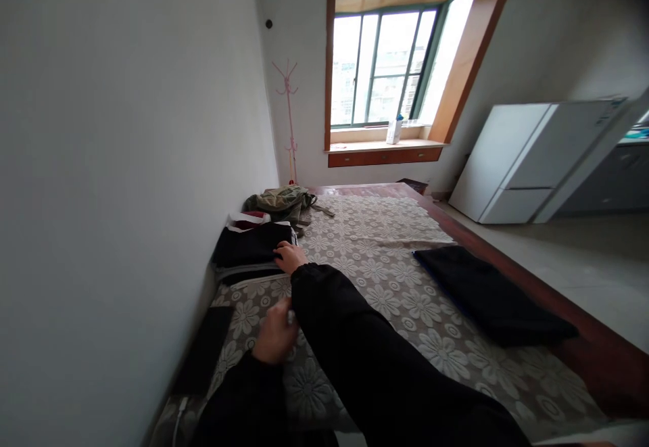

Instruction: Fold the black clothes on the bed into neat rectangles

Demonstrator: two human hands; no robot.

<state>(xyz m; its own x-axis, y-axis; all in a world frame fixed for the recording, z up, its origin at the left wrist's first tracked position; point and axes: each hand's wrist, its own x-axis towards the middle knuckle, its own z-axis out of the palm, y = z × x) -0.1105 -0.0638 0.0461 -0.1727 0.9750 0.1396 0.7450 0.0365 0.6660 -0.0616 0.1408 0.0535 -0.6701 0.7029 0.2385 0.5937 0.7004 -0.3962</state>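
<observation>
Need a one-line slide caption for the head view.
Right hand at the edge of folded black cloth by the wall; blurred left hand over the floral cover.

Red-brown wooden platform [517, 273] under grey floral cloth [375, 271], olive backpack [281, 199] at eleven o'clock, folded black clothes [248, 245] at ten, black panel [203, 349] at eight, folded dark garment [489, 295] at three
</observation>
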